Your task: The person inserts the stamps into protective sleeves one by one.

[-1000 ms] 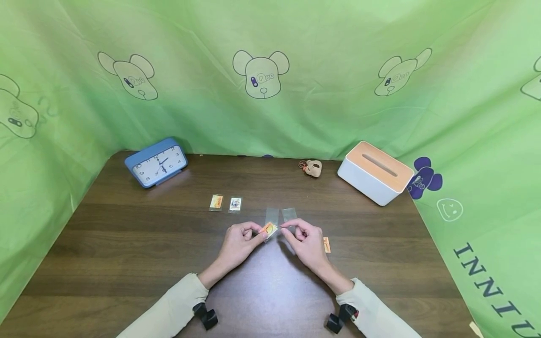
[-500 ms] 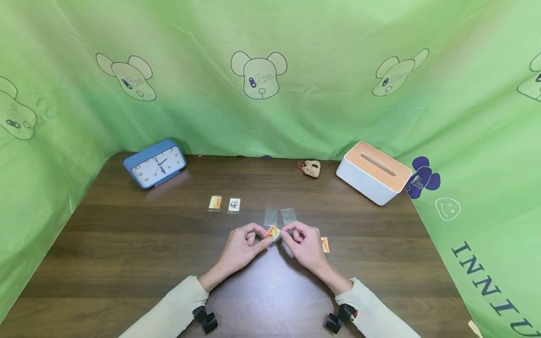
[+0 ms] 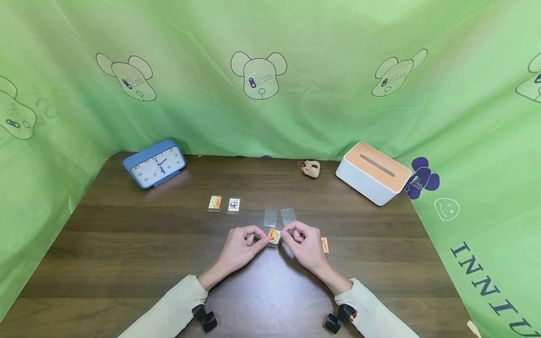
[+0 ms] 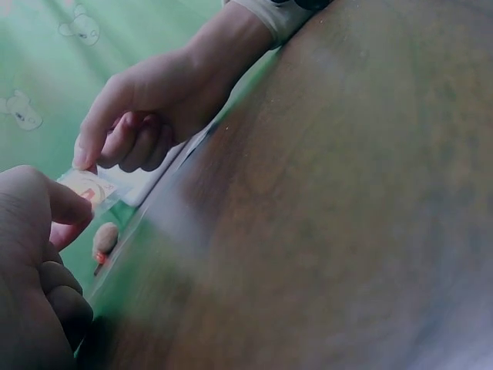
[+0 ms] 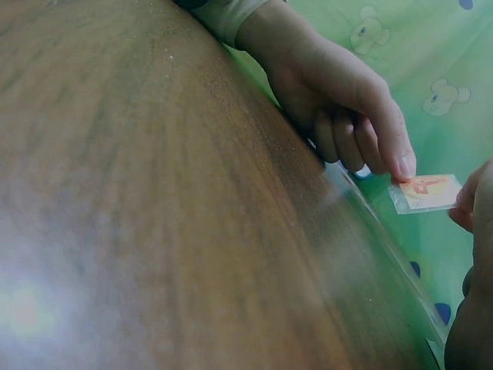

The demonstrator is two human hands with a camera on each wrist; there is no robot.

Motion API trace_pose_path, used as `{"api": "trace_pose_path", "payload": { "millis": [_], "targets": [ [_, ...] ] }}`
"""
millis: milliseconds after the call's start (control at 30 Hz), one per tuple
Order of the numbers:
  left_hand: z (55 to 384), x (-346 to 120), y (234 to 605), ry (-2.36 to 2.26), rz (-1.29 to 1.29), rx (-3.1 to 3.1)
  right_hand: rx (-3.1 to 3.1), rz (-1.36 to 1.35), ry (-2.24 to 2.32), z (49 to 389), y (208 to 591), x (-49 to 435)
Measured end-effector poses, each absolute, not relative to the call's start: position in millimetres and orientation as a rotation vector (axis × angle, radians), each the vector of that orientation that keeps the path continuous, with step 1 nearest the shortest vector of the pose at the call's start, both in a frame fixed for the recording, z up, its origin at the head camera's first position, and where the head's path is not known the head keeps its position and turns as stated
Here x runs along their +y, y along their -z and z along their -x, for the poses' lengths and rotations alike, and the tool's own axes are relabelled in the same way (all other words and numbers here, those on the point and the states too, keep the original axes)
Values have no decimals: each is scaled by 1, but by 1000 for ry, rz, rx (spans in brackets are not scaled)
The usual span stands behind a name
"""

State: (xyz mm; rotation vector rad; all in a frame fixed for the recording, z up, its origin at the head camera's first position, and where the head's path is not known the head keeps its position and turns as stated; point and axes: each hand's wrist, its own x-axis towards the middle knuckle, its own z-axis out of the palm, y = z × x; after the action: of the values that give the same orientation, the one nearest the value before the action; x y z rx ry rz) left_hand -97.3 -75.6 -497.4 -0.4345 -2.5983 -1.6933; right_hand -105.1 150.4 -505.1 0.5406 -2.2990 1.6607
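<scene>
Between my hands is a small orange and yellow stamp (image 3: 274,235) inside a clear plastic sleeve (image 5: 399,202). My left hand (image 3: 241,246) pinches its left edge between thumb and index finger. At the opposite edge, my right hand (image 3: 308,246) pinches it the same way. In the right wrist view the sleeve's clear margin sticks out beyond the stamp, which is held up off the table. Just beyond the fingers lie two clear sleeves, one on the left (image 3: 270,218) and one on the right (image 3: 288,216). Another orange stamp (image 3: 325,244) lies partly hidden behind my right hand.
Two sleeved stamps, one orange (image 3: 215,203) and one white (image 3: 234,205), lie to the left on the brown table (image 3: 148,253). At the back stand a blue clock (image 3: 155,163), a small beige trinket (image 3: 312,168) and a tissue box (image 3: 374,172). A green curtain (image 3: 190,94) surrounds the table.
My right fingers have come from beside the stamp to its right edge. The stamp has shifted slightly right and down and turned flatter between both hands.
</scene>
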Motion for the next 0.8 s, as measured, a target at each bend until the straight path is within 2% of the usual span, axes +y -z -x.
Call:
{"api": "trace_pose_path", "payload": {
  "millis": [533,800],
  "targets": [
    [120,-93,485,1696,126,-2545,-2182,-474,-1586,113,495,166],
    [134,-105,503,1556,19,-2526,-2166,-427,-1554,112,494,185]
  ]
}}
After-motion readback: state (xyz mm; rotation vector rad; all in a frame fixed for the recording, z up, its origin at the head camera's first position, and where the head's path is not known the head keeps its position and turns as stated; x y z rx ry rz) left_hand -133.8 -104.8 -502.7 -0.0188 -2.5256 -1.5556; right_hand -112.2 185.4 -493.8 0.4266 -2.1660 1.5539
